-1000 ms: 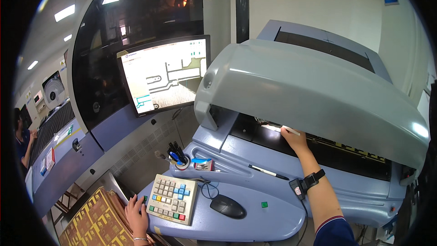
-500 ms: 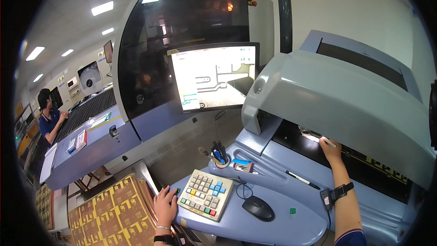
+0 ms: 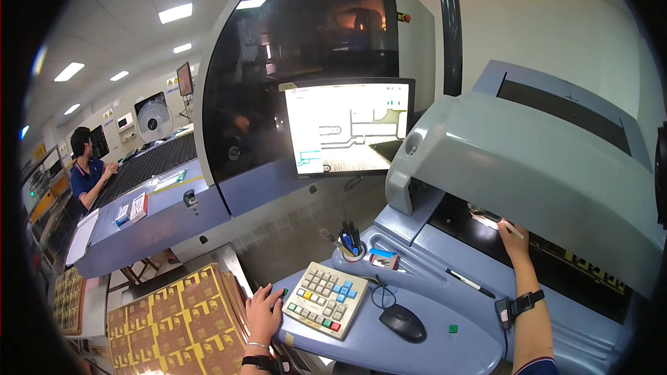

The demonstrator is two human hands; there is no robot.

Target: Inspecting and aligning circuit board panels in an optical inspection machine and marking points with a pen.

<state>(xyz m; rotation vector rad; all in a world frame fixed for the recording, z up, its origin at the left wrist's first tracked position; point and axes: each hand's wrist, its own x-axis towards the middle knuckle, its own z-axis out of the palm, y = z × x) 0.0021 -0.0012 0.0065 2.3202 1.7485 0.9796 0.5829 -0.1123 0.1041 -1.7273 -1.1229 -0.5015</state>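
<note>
My right hand [image 3: 513, 241] reaches under the pale grey hood of a machine, its fingers closed around a slim white pen-like tool [image 3: 511, 228]. The tool's tip lies by a brightly lit spot [image 3: 484, 219] on the dark bed; the exact contact there is too small to make out. My left hand [image 3: 263, 314] rests at the left edge of the blue console [image 3: 445, 357], fingers stretched out. Its fingertips lie beside a small green button [image 3: 284, 293], left of the beige keypad [image 3: 326, 300]. On the monitor [image 3: 347, 128], a magnified track pattern shows with a dark pointed shape.
A black mouse [image 3: 403, 323], a small green square [image 3: 453, 329], a marker [image 3: 470, 282] and a pen cup [image 3: 349, 250] are on the console. Patterned copper-coloured panels [image 3: 174, 323] are stacked at lower left. The hood [image 3: 514, 160] overhangs my right hand. Another person [image 3: 87, 170] works far left.
The whole view has shifted, so everything appears farther right and lower. On the monitor the dark pointed shape has changed its outline and sits lower. Both hands stay at about the same places.
</note>
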